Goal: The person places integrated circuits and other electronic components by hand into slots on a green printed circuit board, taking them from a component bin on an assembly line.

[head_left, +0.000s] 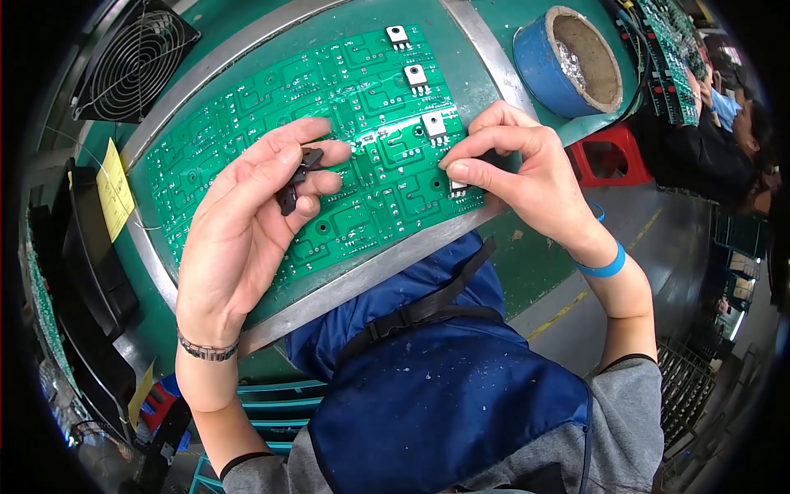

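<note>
A large green circuit board (362,189) lies before me within a metal-edged frame. My right hand (518,169) pinches a transistor (457,189) at the board's near right corner, its legs against the board. Above it, along the right edge, stand three more transistors with silvery faces: a near one (434,125), a middle one (415,76) and a far one (397,35). Over the left half of the board, my left hand (255,189) is palm up, its curled fingers holding several black transistors (299,179). Part of that bunch is hidden by the thumb and fingers.
A blue round tub (559,70) with silvery bits inside stands at the back right. A black fan with a wire guard (136,66) is at the back left. A yellow paper tag (115,189) hangs at left. Beyond the bench are a red stool (607,156) and another person (716,148).
</note>
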Tool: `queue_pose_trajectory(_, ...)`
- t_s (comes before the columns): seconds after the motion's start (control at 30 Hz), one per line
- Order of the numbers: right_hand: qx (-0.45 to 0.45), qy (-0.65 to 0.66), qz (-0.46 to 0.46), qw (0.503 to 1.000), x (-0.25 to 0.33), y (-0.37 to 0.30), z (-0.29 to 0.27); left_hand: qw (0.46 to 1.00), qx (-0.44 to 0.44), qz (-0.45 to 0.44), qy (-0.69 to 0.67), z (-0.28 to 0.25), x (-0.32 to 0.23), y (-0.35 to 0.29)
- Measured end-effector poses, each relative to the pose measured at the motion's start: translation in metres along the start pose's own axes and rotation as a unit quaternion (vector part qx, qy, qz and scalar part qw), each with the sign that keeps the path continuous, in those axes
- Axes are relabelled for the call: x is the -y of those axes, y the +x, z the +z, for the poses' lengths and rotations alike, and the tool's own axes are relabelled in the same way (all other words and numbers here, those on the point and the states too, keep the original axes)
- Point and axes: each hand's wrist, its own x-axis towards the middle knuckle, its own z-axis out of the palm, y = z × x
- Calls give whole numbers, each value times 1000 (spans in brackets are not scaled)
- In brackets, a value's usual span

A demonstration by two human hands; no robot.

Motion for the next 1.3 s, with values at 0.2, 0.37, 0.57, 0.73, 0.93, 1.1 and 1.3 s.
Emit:
queue_pose_trajectory(0.2,38,17,18,999,1,3,-5,1000,19,2,-18,-6,1,0)
queue_pose_trajectory(0.37,15,-46,-69,996,-3,2,-1,1000,10,-3,-16,-6,1,0)
queue_pose_trajectory(0.57,-13,-108,-153,982,-9,1,0,1000,4,-1,-7,-7,1,1)
queue_pose_trajectory(0.73,-48,-86,-124,987,-5,-2,0,1000,7,1,-11,-8,2,1)
queue_pose_trajectory(0.93,-38,-51,-96,993,-3,-7,6,1000,8,-2,-23,-11,3,2)
queue_pose_trajectory(1.1,-37,-30,-79,996,-3,-9,9,1000,-12,10,-10,-7,5,3)
queue_pose_trajectory(1.3,8,148,17,989,-5,-8,6,1000,-23,6,9,-5,4,3)
